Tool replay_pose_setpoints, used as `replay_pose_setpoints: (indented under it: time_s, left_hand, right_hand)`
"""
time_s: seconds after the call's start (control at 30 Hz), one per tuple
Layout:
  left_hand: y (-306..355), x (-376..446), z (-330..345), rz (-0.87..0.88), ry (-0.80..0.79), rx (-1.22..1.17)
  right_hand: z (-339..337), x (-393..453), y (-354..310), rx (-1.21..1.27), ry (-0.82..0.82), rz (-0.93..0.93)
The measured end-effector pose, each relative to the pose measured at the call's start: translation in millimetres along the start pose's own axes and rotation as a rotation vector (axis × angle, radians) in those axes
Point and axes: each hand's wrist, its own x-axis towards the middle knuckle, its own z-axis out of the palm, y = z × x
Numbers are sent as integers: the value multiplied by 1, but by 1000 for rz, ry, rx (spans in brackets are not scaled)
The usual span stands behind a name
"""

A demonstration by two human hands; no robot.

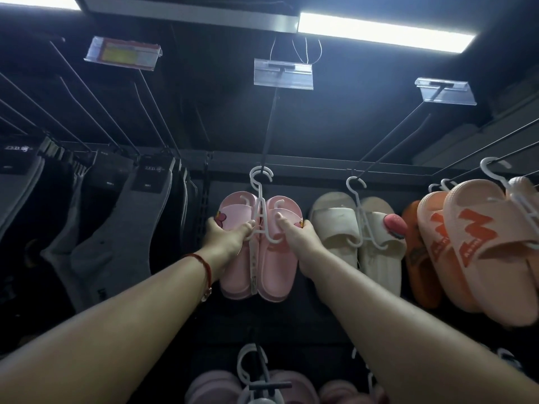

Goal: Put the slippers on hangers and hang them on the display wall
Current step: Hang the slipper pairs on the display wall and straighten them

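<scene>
Both hands clasp the pink slippers (259,243), left hand (226,233) at nine o'clock, right hand (300,236) at three, steadying the white hanger (259,199) on its peg (269,126).

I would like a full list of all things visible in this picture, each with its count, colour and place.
pink slippers: one pair, pink, on a hanger at the centre peg, held on both sides
white hanger: one, white, hooked on the centre peg, carrying the pink pair
cream slippers: one pair, cream, on a hanger right of the pink pair
orange slippers: several, orange and peach, far right pegs
socks: many, grey and black, on the left pegs
label holders: three, clear plastic, at the peg tips above
lower slippers: count unclear, pinkish, on the row below
left hand: one, grip on the left pink slipper, red bracelet at the wrist
right hand: one, grip on the right pink slipper
</scene>
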Motion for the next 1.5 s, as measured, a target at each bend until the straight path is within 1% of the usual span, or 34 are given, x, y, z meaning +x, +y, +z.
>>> replay_pose_setpoints:
  time_s: [0.1, 0.23, 0.33, 0.4, 0.5, 0.57, 0.63, 0.7, 0.77, 0.83, 0.87, 0.93, 1.0, 1.07, 1.2, 1.3, 1.37, 1.5]
  left_hand:
    - [0, 1, -1, 21, -6, 14]
    - [0, 6, -5, 24, -35, 33]
    - [-2, 10, -7, 64, -23, 77]
    - [-2, 13, -9, 161, 7, 195]
    - [6, 7, -12, 360, 50, 506]
    - [15, -3, -12, 488, 57, 696]
    - [23, -15, -13, 581, -8, 811]
    - [29, -29, -15, 641, -107, 926]
    - [38, -45, -16, 659, -192, 1037]
    - [46, -62, -15, 647, -279, 1134]
    - [50, -70, -12, 624, -332, 1162]
    - [57, -92, -5, 573, -435, 1198]
    - [63, -116, 12, 566, -493, 1248]
    - [74, -140, 39, 585, -512, 1277]
    - [104, -177, 103, 593, -537, 1252]
    - [125, -194, 152, 591, -504, 1238]
    - [135, -208, 182, 602, -467, 1266]
    - [150, -230, 237, 604, -445, 1345]
  right_hand:
    - [-1, -1, -4, -50, -8, 2]
    - [-2, 1, -5, -198, 7, -33]
    - [-4, -3, -7, -477, 33, -71]
    - [-8, -6, -13, -676, 31, -116]
    - [-16, -13, -24, -949, 24, -245]
    - [-21, -21, -32, -1111, -12, -333]
    - [-26, -34, -42, -1245, -80, -391]
    - [-34, -50, -53, -1368, -163, -379]
    - [-49, -64, -62, -1460, -255, -343]
    - [-71, -76, -69, -1467, -332, -324]
    - [-85, -82, -72, -1468, -344, -317]
    - [-116, -91, -79, -1506, -316, -320]
    - [-151, -99, -83, -1509, -297, -326]
    - [-187, -106, -86, -1465, -322, -325]
    - [-267, -122, -101, -1400, -388, -350]
    - [-339, -129, -119, -1422, -333, -371]
    - [-387, -132, -130, -1443, -295, -348]
    - [-459, -122, -145, -1434, -287, -273]
